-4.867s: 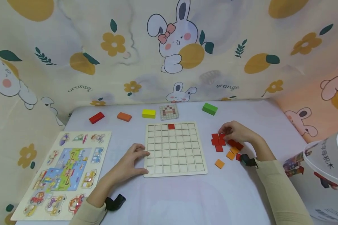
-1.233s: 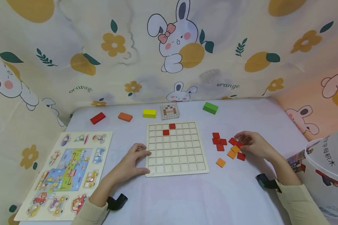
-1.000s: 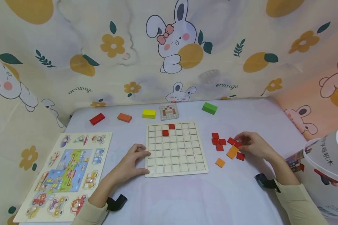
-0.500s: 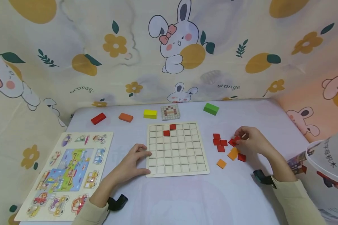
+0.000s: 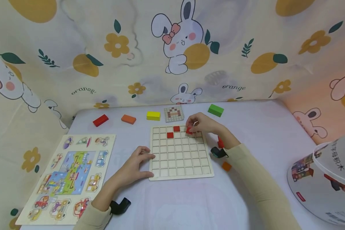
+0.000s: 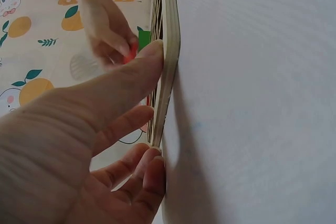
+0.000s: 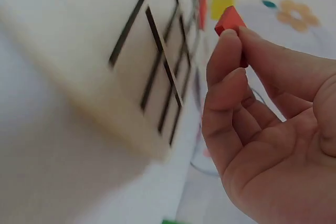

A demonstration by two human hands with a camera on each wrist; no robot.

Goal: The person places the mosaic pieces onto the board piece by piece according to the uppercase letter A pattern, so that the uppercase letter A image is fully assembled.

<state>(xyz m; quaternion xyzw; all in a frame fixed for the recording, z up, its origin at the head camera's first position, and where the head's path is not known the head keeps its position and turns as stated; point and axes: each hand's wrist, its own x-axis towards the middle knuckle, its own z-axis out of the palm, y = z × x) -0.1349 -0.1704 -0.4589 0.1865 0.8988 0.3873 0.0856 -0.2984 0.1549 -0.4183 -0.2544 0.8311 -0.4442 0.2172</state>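
My right hand (image 5: 202, 123) pinches a small red square tile (image 5: 188, 130) between thumb and fingertips, over the top right part of the white grid board (image 5: 178, 163). In the right wrist view the red tile (image 7: 229, 20) stands tilted at the fingertips, clear of the board's cells. Two red tiles sit in the grid: one in the top row (image 5: 176, 128), one in the row below (image 5: 170, 135), diagonally to its left. At the board's left edge rests my left hand (image 5: 132, 166), thumb and fingertips spread along the rim (image 6: 170, 40).
Right of the board, red tiles (image 5: 220, 142) and an orange tile (image 5: 226, 166) show beside my right forearm, which hides others. A pattern card (image 5: 173, 114) and red, orange, yellow and green blocks line the back. A picture puzzle (image 5: 74, 179) lies left; a white bucket (image 5: 319, 179) stands right.
My right hand has picked a red tile from the loose ones and carried it left over the board. The second red tile in the grid appeared after the oldest frame. My left hand stays put.
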